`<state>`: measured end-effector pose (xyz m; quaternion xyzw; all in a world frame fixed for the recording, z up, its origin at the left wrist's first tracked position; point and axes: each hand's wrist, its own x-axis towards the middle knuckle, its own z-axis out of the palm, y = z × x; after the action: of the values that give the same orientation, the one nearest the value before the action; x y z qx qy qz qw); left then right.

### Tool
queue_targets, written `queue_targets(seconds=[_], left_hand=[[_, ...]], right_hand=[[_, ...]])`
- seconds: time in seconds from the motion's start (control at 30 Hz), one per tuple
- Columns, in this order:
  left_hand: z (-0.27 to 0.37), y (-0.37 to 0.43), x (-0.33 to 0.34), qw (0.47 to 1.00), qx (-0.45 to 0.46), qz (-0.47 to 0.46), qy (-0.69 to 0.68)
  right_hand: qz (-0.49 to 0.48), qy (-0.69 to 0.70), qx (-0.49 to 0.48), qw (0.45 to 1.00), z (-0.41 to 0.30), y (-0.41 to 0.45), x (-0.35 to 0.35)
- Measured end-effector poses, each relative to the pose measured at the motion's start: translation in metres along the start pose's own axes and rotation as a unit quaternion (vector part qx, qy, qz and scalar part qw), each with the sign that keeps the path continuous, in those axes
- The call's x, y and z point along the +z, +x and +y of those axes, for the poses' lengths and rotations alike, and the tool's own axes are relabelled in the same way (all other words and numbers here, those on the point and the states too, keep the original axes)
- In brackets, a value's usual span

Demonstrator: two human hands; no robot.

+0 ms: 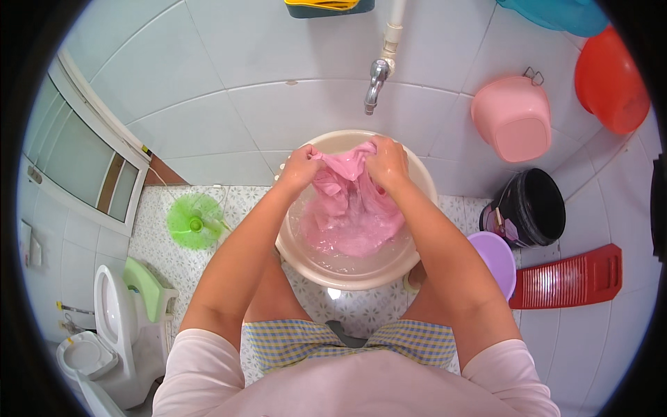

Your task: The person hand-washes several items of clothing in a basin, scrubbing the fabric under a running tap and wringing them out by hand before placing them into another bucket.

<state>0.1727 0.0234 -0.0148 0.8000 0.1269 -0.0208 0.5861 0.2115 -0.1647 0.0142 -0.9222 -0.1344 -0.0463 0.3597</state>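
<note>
A round cream plastic basin [312,276] of water stands on the floor before me. My left hand [301,168] grips the upper left part of a wet pink cloth [333,195], and my right hand [386,161] grips its upper right part. Between my hands the cloth's top edge is raised above the water near the basin's far side. Its lower part spreads in the water, where the surface is stirred. Above and beyond the basin a metal tap [376,86] sticks out of the tiled wall, with no stream visible from it.
A black bucket [536,208], a purple basin [492,260] and a red washboard [573,279] are at the right. Pink [513,120] and red [612,81] basins hang on the wall. A green fan-like object [195,221], a green stool [146,292] and a toilet [112,307] are at the left.
</note>
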Motion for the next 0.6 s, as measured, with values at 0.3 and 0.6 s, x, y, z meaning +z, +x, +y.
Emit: queue_targets(seconds=[0.3, 0.6], left_hand=[[-0.09, 0.021, 0.055, 0.998, 0.003, -0.049, 0.032], [-0.163, 0.035, 0.096, 0.879, 0.037, -0.135, 0.455]], right_hand=[[-0.028, -0.058, 0.06, 0.996, 0.09, -0.019, 0.076], [-0.159, -0.06, 0.053, 0.984, 0.152, -0.042, 0.173]])
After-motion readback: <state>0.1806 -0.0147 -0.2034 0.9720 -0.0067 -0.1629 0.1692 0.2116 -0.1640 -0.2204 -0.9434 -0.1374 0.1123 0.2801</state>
